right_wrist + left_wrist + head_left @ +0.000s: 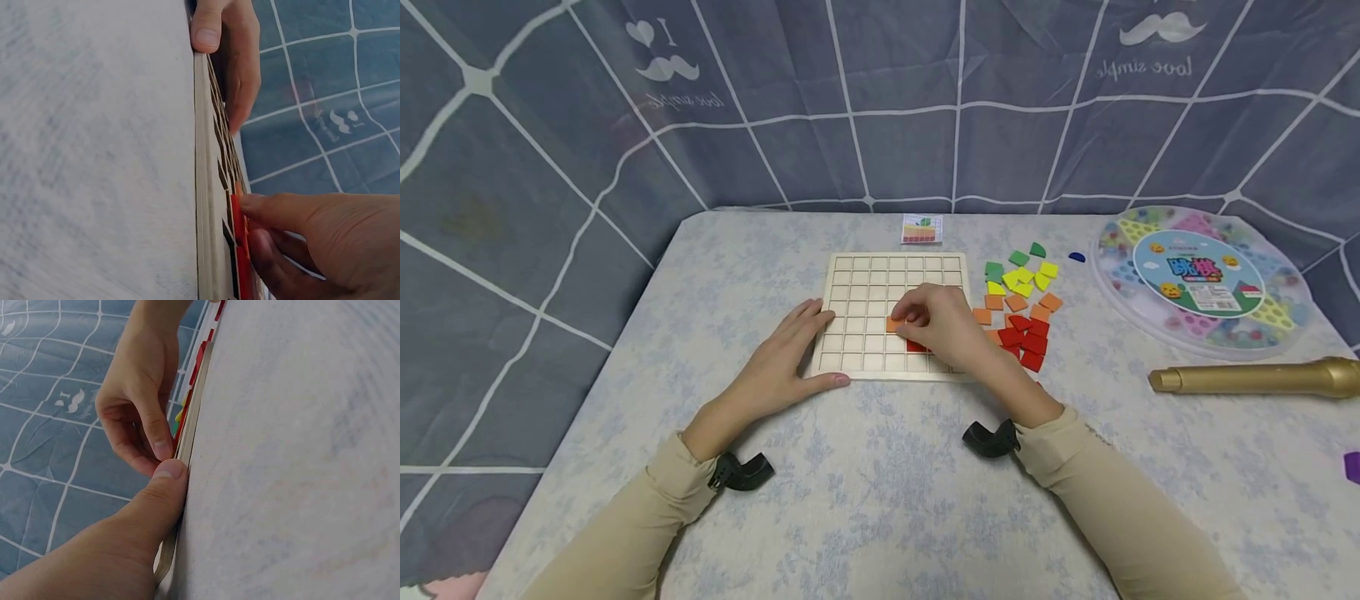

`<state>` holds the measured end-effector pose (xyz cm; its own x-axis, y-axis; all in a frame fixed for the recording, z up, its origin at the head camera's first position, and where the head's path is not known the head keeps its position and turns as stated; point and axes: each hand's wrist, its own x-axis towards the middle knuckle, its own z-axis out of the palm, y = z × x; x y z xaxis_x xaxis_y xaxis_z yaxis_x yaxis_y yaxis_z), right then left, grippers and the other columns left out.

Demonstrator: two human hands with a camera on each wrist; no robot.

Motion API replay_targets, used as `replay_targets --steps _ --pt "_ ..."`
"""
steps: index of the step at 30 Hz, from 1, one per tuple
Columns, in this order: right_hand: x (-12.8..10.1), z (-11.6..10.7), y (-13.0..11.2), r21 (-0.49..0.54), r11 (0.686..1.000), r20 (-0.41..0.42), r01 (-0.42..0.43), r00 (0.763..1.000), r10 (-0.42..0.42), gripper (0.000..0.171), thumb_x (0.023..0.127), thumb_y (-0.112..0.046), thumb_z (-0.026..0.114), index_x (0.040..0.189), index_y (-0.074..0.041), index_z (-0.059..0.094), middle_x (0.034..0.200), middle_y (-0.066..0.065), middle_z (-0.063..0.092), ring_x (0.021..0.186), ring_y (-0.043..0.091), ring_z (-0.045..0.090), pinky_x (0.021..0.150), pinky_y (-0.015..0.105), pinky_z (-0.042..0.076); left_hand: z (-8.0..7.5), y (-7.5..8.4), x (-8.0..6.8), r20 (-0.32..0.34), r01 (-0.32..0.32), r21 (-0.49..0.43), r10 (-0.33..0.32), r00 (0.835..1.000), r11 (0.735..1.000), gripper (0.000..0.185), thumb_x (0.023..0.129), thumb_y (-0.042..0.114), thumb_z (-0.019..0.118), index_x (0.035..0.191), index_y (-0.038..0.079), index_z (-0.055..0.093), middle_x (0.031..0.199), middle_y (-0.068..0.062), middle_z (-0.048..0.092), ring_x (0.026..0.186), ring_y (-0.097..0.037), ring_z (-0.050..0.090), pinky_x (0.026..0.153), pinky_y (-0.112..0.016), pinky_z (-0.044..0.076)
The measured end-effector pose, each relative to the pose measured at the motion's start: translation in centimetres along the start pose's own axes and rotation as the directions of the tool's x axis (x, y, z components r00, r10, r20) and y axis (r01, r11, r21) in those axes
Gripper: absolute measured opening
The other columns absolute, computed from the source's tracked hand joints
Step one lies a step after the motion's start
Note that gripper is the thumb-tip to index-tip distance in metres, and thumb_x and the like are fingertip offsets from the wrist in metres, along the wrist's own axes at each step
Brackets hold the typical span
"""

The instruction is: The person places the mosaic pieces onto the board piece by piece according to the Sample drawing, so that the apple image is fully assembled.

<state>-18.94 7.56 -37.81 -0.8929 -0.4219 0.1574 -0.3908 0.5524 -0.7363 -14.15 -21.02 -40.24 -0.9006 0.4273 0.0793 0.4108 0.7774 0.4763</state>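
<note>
A pale wooden grid board (865,362) lies on the table in the head view. My left hand (775,362) rests at its near left corner, fingers extended along the left side and thumb by the front edge. In the left wrist view the thumb (162,487) presses against the board's edge. Over the board's middle, my right hand (943,325) pinches an orange square tile (892,324) between curled fingers and thumb, low at a cell. A red tile (915,346) sits in the grid just below that hand, partly hidden. The right wrist view shows red tiles (244,269) along the near rows.
Right of the board lie loose red tiles (1034,343), orange tiles (994,302), yellow tiles (1022,275) and green pieces (1019,257). A small picture card (922,228) is behind the board. Farther right are a round game box (1198,279) and a gold stick (1247,379).
</note>
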Motion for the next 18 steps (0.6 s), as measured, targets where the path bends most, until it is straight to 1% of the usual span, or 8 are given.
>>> replay_targets --steps 4,8,12,14,18 --pt "0.1 -0.3 -0.2 -0.021 1.000 -0.011 0.010 1.000 -0.010 0.009 0.092 -0.007 0.082 0.100 -0.006 0.080 0.094 0.005 0.073 0.081 0.018 0.067 0.077 0.030 0.058 0.0 0.0 0.1 -0.001 0.003 0.004 -0.003 1.000 1.000 0.102 0.089 0.056 0.081 0.166 0.012 0.031 0.177 -0.010 0.020 0.165 -0.030 0.012 0.126 -0.062 0.028" --pt "0.2 -1.4 0.0 -0.021 1.000 -0.020 -0.003 1.000 0.002 0.010 0.092 -0.008 0.082 0.101 -0.005 0.080 0.092 0.005 0.074 0.084 0.020 0.067 0.079 0.032 0.058 0.0 0.0 0.1 0.001 0.011 0.006 -0.011 1.000 1.000 0.103 0.088 0.056 0.082 0.166 0.011 0.032 0.176 -0.011 0.020 0.165 -0.030 0.012 0.126 -0.062 0.028" --pt "0.2 -3.4 0.3 -0.029 0.998 -0.014 -0.064 0.998 0.064 0.012 0.093 -0.008 0.079 0.104 -0.005 0.081 0.095 0.007 0.075 0.090 0.023 0.068 0.086 0.038 0.061 0.0 0.2 0.1 0.000 0.011 0.009 -0.011 1.000 1.000 0.103 0.087 0.055 0.082 0.166 0.010 0.033 0.176 -0.012 0.021 0.165 -0.031 0.013 0.126 -0.063 0.029" --pt "0.2 -4.6 0.6 -0.056 0.994 -0.011 -0.095 0.995 0.094 0.014 0.094 -0.009 0.078 0.107 -0.004 0.080 0.098 0.009 0.075 0.092 0.025 0.070 0.087 0.040 0.062 0.0 0.2 0.1 -0.003 0.010 0.012 -0.010 1.000 1.000 0.103 0.087 0.055 0.083 0.166 0.010 0.033 0.176 -0.013 0.021 0.164 -0.032 0.014 0.125 -0.063 0.029" --pt "-0.2 -6.9 1.4 -0.137 0.979 -0.016 -0.153 0.988 0.152 0.019 0.095 -0.010 0.077 0.113 -0.003 0.080 0.102 0.013 0.076 0.094 0.028 0.069 0.079 0.039 0.059 0.0 0.1 0.1 -0.005 0.006 0.010 -0.006 1.000 1.000 0.104 0.087 0.056 0.083 0.166 0.010 0.033 0.176 -0.013 0.022 0.164 -0.033 0.014 0.125 -0.063 0.029"
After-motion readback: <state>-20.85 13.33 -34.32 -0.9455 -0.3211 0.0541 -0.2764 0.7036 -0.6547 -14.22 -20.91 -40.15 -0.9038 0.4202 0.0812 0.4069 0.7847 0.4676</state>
